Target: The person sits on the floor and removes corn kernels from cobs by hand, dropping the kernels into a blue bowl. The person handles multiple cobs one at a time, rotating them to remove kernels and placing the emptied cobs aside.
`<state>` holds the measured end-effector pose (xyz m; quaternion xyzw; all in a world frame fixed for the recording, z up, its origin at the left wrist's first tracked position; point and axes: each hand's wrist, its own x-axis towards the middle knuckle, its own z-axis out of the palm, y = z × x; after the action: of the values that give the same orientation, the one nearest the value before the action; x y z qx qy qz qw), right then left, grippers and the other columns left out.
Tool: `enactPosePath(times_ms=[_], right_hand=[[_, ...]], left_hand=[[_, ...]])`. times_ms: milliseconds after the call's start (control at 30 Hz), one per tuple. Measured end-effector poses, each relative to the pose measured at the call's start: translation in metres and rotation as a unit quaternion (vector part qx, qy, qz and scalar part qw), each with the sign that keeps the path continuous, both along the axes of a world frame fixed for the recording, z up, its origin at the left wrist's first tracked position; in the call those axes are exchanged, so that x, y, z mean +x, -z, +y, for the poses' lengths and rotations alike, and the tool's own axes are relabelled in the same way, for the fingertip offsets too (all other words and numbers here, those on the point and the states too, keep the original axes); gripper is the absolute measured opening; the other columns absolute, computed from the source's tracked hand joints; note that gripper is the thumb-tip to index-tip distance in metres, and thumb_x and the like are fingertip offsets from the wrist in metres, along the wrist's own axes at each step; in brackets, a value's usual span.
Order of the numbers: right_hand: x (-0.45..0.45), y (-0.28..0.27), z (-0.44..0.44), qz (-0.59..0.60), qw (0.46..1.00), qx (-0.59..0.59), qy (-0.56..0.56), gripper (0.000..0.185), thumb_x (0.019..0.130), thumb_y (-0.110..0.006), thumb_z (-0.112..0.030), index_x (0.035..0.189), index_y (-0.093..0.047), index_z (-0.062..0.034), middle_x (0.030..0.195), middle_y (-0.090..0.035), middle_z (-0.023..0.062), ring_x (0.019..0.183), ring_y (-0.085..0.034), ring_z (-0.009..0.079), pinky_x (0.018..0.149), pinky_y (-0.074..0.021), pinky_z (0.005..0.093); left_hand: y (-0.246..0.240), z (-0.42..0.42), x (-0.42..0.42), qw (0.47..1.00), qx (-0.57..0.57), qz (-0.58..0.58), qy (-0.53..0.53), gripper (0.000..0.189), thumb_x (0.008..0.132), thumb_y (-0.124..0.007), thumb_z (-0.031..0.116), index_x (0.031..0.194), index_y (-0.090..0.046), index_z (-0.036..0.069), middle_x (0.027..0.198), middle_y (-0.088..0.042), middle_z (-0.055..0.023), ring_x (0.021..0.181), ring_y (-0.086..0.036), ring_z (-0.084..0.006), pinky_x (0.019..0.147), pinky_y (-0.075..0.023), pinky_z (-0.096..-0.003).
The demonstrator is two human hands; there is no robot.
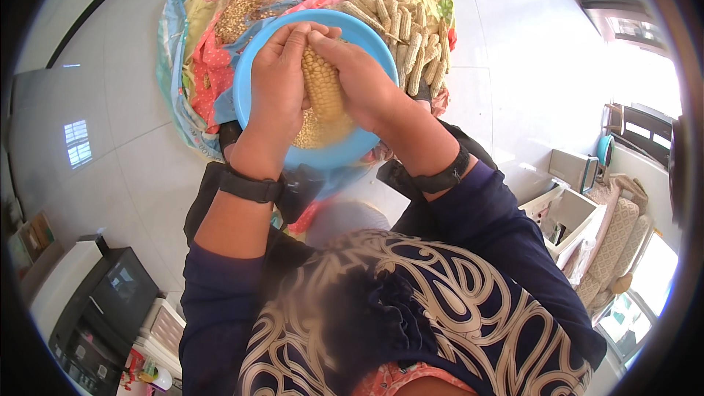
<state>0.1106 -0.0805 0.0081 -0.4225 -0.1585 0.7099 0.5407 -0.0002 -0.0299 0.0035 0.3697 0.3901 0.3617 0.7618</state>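
Observation:
Both my hands hold one ear of dried corn point(323, 85) above a round blue plastic basin point(242, 88). My left hand point(280, 69) grips it from the left and my right hand point(360, 74) from the right, with the thumbs close together at its upper end. Yellow kernels cover the ear's visible side. Beneath the ear, loose corn kernels point(309, 135) lie in the basin; the hands hide part of them. The ear's lower end looks blurred.
Bare corncobs point(416, 47) are heaped on a patterned cloth point(212, 60) right of and beyond the basin. Loose kernels and chaff point(242, 8) lie on its left part. A dark cabinet point(104, 308) stands lower left, an open white drawer-like box point(577, 209) and patterned sofa point(616, 242) at right.

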Motion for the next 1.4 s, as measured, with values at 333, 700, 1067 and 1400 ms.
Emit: enactPosePath(times_ms=[333,700,1067,1400], right_hand=[[-0.017,-0.002,0.008,-0.083,0.994,-0.011,0.064,0.033,0.106,-0.051,-0.032,0.12,-0.061,-0.003,0.106,-0.066,0.004,0.096,-0.064,0.0128,0.083,-0.0515,0.029],[-0.023,0.003,0.019,0.014,0.997,-0.051,0.057,0.038,0.106,-0.051,-0.035,0.12,-0.06,-0.0009,0.105,-0.066,0.0091,0.092,-0.065,0.0174,0.075,-0.0542,0.031],[-0.019,0.009,0.017,0.033,0.998,0.036,0.049,0.023,0.102,-0.056,-0.023,0.111,-0.06,-0.0023,0.093,-0.065,0.0059,0.075,-0.065,0.0137,0.058,-0.0514,0.0279],[-0.013,-0.003,0.014,0.013,0.998,-0.009,0.066,0.021,0.102,-0.054,-0.022,0.11,-0.06,-0.0037,0.091,-0.064,0.0053,0.079,-0.065,0.0142,0.056,-0.0511,0.0276]], left_hand=[[0.004,0.001,0.006,0.998,0.0,0.038,-0.055,0.033,0.108,-0.041,0.021,0.108,-0.066,-0.001,0.109,-0.069,-0.0121,0.099,-0.066,-0.0175,0.089,-0.0527,-0.0318],[0.01,0.006,-0.002,0.993,0.026,0.06,-0.101,0.03,0.107,-0.044,0.021,0.112,-0.065,0.0,0.107,-0.069,-0.01,0.096,-0.066,-0.0163,0.085,-0.0536,-0.0295],[-0.002,0.004,-0.005,0.993,0.013,0.046,-0.11,0.027,0.106,-0.048,0.024,0.11,-0.065,0.004,0.1,-0.067,-0.0029,0.069,-0.058,-0.0043,0.043,-0.0365,-0.02],[0.001,0.004,0.004,0.992,-0.02,0.015,-0.123,0.029,0.106,-0.049,0.025,0.119,-0.064,0.004,0.099,-0.067,-0.0009,0.071,-0.059,-0.0048,0.047,-0.0382,-0.0201]])
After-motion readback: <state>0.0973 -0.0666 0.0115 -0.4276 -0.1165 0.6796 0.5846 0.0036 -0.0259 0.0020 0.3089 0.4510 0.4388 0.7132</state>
